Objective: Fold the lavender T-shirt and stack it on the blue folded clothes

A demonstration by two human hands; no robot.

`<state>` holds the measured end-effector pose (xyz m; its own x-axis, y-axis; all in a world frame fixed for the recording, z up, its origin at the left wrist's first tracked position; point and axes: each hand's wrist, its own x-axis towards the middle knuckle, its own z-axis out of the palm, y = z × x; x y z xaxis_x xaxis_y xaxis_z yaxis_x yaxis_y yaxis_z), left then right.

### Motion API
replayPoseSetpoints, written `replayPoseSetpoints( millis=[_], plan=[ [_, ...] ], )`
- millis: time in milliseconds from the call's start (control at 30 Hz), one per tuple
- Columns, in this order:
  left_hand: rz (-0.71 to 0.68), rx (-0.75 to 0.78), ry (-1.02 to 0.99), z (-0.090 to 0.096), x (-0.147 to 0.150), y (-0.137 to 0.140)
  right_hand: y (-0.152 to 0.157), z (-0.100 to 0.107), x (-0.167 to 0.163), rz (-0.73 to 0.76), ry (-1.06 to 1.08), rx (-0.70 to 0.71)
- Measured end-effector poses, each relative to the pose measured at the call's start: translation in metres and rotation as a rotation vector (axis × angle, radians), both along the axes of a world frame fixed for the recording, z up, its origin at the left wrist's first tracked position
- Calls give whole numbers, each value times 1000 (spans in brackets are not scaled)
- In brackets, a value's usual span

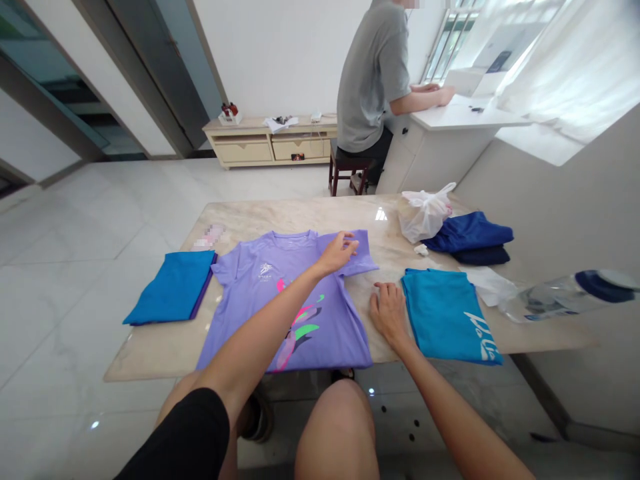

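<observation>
A purple T-shirt [260, 300] lies spread on the marble-look table [235, 213], its collar toward the far side and a colourful print on its front. My left hand [340, 253] reaches across the shirt to the sleeve on the right, fingers apart and slightly bent, holding nothing; whether it touches the cloth I cannot tell. Between the shirt and a folded blue garment [440, 313] with white lettering, my right hand [389, 310] rests on the tabletop, fingers spread and nothing in them.
On the table's left lies a folded blue stack [175, 287] with purple beneath. At the right are a white plastic bag [425, 210], dark blue clothes [470, 233] and a clear bottle [555, 297] on its side. A person [373, 80] in grey sits beyond at a white desk [465, 117].
</observation>
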<state>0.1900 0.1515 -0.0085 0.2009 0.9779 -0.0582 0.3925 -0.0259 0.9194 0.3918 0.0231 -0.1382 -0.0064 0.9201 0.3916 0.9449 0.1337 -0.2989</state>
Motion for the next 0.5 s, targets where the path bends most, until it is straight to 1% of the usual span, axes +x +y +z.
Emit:
replayPoseSetpoints(
  millis=[33,67,200,267,300,333,400,500],
  plan=[
    [-24,35,26,-3,-12,-10,0,1,0,-6,1,-15],
    [-31,79,101,-7,-30,-23,0,1,0,-12,2,-30],
    [-36,177,572,-33,-131,-87,1,0,1,-34,1,-55],
    [-37,182,741,-46,-174,-112,1,-2,4,-37,10,-49],
    [-26,171,803,-51,-189,-121,1,-2,5,-37,21,-47],
    [-13,153,851,-56,-200,-128,2,-1,7,-39,37,-48],
    [7,124,915,-64,-212,-137,5,3,10,-46,75,-56],
    [8,136,950,-73,-213,-144,19,18,11,-26,81,-72]
  ],
)
